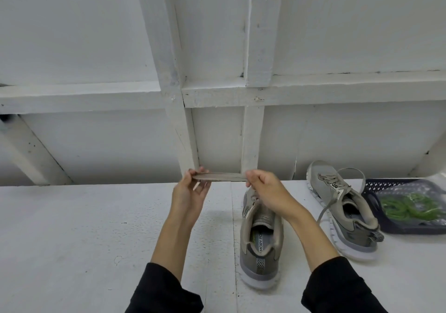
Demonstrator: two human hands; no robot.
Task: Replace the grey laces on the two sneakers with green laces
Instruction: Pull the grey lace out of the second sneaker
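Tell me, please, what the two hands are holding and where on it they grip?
A folded grey lace, stretched level between them: the left hand pinches its left end, the right hand its right end.

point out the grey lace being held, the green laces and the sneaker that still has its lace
grey lace [220, 177]: head view, middle of the stretch between the two hands
green laces [407, 207]: head view, centre of the coil in the basket
laced sneaker [347, 212]: head view, on its side panel
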